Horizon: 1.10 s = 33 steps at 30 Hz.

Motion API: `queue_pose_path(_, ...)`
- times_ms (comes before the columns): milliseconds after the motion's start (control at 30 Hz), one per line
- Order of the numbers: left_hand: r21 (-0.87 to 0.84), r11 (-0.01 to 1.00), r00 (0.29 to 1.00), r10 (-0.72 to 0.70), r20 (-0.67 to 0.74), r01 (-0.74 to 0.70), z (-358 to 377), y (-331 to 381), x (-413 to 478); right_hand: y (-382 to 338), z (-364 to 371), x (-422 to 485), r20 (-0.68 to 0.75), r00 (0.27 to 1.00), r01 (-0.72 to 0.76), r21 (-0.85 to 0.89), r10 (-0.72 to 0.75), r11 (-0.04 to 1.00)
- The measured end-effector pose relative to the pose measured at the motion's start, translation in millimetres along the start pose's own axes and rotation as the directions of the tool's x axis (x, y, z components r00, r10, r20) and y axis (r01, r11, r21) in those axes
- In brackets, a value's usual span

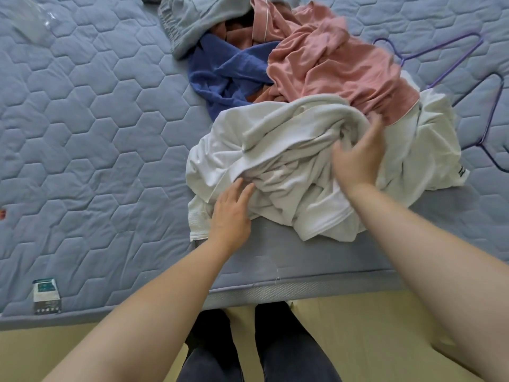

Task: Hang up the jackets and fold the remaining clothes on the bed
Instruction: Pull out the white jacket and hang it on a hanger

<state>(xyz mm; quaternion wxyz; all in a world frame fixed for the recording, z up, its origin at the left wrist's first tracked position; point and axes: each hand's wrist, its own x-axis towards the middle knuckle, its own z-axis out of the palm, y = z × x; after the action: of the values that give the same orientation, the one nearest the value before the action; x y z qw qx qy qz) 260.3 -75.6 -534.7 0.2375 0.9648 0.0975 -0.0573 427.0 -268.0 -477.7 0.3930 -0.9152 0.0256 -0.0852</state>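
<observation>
Both bare arms reach forward — left hand (230, 213) flat, right hand (358, 158) fingers loosely spread.

No text can be read here. A small label (46, 295) at the mattress (96, 133) edge carries print too blurred to make out, and a dark mark on the tag (463, 172) at the white garment's (289, 161) hem is too small to tell.
</observation>
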Motion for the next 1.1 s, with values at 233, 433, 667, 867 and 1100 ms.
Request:
queue_pose_path(233,-0.093,0.961,0.961,-0.249,0.119,0.26,14.9,-4.8,-10.7,25.9,36.9,-100.3,0.812,0.578,0.658,-0.524,0.084,0.541)
queue_pose_path(433,-0.054,0.949,0.919,-0.283,0.274,0.309,22.3,-15.8,-23.0,38.8,41.4,-82.9,0.789,0.587,0.608,-0.576,0.18,0.546)
queue_pose_path(667,-0.295,0.796,0.838,-0.433,0.334,0.529,23.5,-1.0,-37.0,25.8,12.5,-72.3,0.777,0.582,0.186,-0.413,0.239,0.891)
queue_pose_path(867,-0.512,-0.477,0.429,-0.28,0.859,0.714,17.8,36.7,-22.0,-13.2,-42.4,-59.9,0.832,0.469,-0.69,0.136,0.295,0.711)
queue_pose_path(1100,-0.571,-0.485,0.536,-0.226,0.814,0.662,9.1,70.6,-5.0,59.1,-47.1,-31.3,0.128,0.674,-0.73,-0.03,0.727,0.682)
